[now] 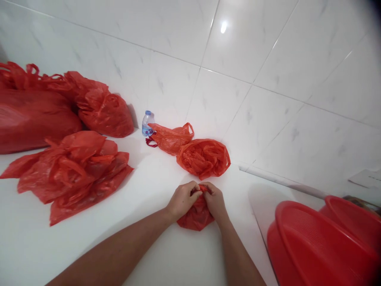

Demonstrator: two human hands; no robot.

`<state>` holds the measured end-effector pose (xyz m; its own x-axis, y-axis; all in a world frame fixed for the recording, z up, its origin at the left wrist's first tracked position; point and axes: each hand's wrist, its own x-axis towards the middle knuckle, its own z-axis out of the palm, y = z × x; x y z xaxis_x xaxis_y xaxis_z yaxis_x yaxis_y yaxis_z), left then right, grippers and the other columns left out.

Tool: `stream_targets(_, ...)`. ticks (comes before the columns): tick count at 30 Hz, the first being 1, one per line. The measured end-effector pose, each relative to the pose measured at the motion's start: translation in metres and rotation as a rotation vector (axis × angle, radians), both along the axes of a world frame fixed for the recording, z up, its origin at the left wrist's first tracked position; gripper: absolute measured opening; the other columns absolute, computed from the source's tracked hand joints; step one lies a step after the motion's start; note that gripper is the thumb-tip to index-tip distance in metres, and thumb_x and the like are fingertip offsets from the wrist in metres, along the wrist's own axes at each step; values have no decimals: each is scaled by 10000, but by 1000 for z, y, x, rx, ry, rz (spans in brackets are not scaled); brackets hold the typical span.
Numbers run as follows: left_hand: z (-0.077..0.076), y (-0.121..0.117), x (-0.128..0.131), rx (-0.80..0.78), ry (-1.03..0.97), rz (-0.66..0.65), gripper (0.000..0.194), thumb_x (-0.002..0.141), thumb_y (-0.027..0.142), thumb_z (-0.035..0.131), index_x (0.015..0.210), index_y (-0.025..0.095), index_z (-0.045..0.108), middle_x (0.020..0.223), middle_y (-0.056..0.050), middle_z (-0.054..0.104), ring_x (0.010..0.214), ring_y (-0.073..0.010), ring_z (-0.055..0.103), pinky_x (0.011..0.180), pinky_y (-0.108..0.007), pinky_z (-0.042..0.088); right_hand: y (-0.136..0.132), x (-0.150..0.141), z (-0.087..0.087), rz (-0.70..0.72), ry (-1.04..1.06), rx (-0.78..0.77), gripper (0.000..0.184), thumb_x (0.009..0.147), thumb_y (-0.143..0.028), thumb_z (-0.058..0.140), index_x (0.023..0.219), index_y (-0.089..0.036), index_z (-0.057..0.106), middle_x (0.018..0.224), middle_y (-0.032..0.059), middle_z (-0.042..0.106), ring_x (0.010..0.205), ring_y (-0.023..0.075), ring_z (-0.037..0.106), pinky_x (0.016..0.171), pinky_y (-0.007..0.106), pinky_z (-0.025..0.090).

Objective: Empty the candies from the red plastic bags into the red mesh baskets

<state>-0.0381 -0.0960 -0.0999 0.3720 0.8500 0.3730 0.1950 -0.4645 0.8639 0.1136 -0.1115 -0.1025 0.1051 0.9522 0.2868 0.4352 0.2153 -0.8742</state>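
A small red plastic bag (pixel 197 216) rests on the white table in front of me, its top gathered upward. My left hand (pixel 186 200) pinches the gathered top from the left, thumb against the bent fingers. From the right, my right hand (pixel 213 200) also closes on the same top, close to the other hand. The fingers partly hide the gathered plastic, so I cannot make out whether it is knotted. Just beyond my hands lies an open red plastic bag (pixel 204 158) stuffed with crumpled red plastic.
A flattened red bag (pixel 171 139) and a small water bottle (pixel 148 124) are by the tiled wall (pixel 166 71). Loose red bags (pixel 77 171) lie left, before filled red bags (pixel 35 119). Red plastic basins (pixel 315 246) stand at the right on the white table (pixel 143 234).
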Motion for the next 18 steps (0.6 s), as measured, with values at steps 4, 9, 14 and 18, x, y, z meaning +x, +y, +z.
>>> stream_targets(4, 0, -1, -1, 38, 22, 17, 94, 833, 243, 507, 763, 208, 560, 741, 30, 612, 695, -137, 557, 668, -252, 431, 0, 9, -1, 112, 223, -125, 325, 670, -166, 499, 931, -197, 689, 949, 28, 705, 918, 207, 615, 858, 319, 448)
stream_targets(9, 2, -1, -2, 120, 40, 55, 83, 828, 223, 533, 754, 199, 562, 804, 2, 606, 772, -150, 554, 739, -278, 444, 0, 15, -5, 62, 509, -176, 249, 733, -334, 600, 902, -169, 679, 921, 47, 704, 879, 206, 625, 839, 325, 465)
stream_targets(14, 3, -6, -2, 485, 71, 124, 183, 853, 280, 534, 706, 176, 564, 926, -56, 635, 892, -182, 569, 865, -355, 422, 3, 19, -5, -164, 462, -107, 335, 593, -341, 709, 877, -193, 609, 770, -1, 675, 724, 173, 621, 698, 285, 490)
stream_targets(18, -4, -20, 2, 683, 293, -51, 291, 873, 306, 480, 618, 178, 534, 701, -19, 655, 680, -148, 595, 715, -313, 456, 6, 41, -10, -384, 160, -73, 370, 558, -386, 662, 859, -179, 603, 789, 55, 681, 754, 233, 641, 701, 338, 501)
